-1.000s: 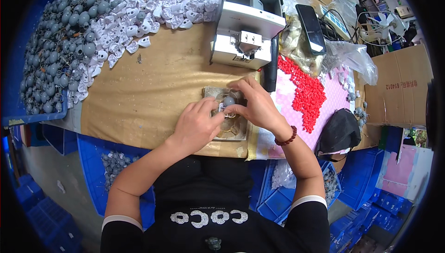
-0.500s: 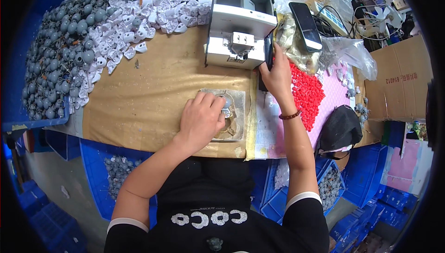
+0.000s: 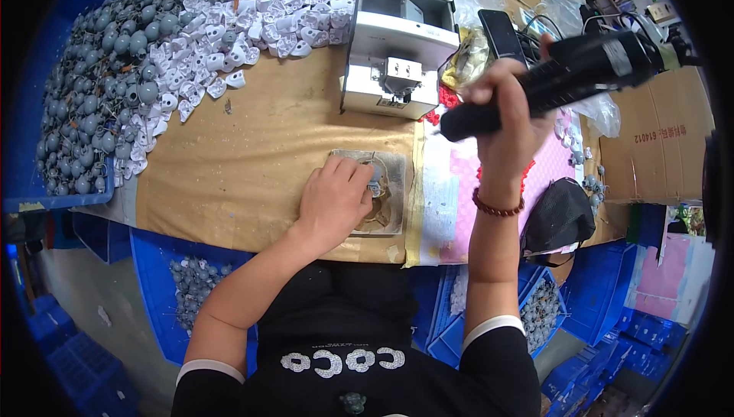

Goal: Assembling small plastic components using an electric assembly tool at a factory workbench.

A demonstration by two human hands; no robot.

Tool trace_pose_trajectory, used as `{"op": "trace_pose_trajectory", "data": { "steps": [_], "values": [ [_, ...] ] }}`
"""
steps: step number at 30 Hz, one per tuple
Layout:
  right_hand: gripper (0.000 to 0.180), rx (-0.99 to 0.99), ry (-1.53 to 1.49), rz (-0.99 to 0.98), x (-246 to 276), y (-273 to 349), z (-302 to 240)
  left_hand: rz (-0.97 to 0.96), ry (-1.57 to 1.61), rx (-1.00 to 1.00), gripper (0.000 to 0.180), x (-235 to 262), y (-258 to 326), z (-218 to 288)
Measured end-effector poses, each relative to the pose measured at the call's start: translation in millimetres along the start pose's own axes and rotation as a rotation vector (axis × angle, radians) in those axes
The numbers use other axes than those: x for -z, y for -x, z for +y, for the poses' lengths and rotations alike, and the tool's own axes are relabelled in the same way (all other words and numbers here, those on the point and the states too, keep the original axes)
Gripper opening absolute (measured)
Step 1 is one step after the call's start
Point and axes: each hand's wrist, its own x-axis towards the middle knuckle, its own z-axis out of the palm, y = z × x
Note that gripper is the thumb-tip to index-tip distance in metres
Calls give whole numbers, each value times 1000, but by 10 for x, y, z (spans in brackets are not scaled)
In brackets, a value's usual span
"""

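Observation:
My right hand (image 3: 511, 130) is wrapped round a black electric screwdriver (image 3: 585, 73), raised above the right side of the bench. The screwdriver lies aslant, one end toward the screw feeder and a cable at the other end; its bit cannot be made out. My left hand (image 3: 332, 199) rests on a square metal fixture (image 3: 394, 222) at the bench's near edge. Its curled fingers hold a small grey round part (image 3: 375, 175) in the fixture's hollow, and they hide part of it.
A silver screw feeder (image 3: 394, 92) stands beyond the fixture. Grey ball-shaped parts (image 3: 92, 126) and white plastic shells (image 3: 283, 12) are heaped at the left. Behind the screwdriver lie a phone (image 3: 501, 35) and red pieces (image 3: 449, 97); a black pouch (image 3: 562, 214) is at the right.
My right hand has come up from beside the screw feeder and moved right, now with the electric screwdriver in it. My left hand has stayed at the fixture.

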Motion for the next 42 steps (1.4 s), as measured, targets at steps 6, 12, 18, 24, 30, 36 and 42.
{"op": "trace_pose_trajectory", "data": {
  "steps": [6,12,18,24,30,36,42],
  "values": [
    [37,121,171,52,-181,-357,356,0,27,0,35,-42,-23,0],
    [34,-113,288,79,-315,-470,694,-2,29,5,35,-24,-14,-23],
    [39,-341,203,-8,-354,-197,504,6,21,8,35,-41,-11,-44],
    [43,-413,199,-26,-460,457,165,13,34,8,33,-32,-26,-36],
    [39,-320,190,-46,-459,715,210,33,2,14,32,-72,-17,-31],
    [50,-261,270,-183,-437,769,202,71,26,-13,30,-89,-6,-73],
    [79,-282,295,-307,-377,880,197,53,95,-15,24,-87,-28,-91]
  ]
}}
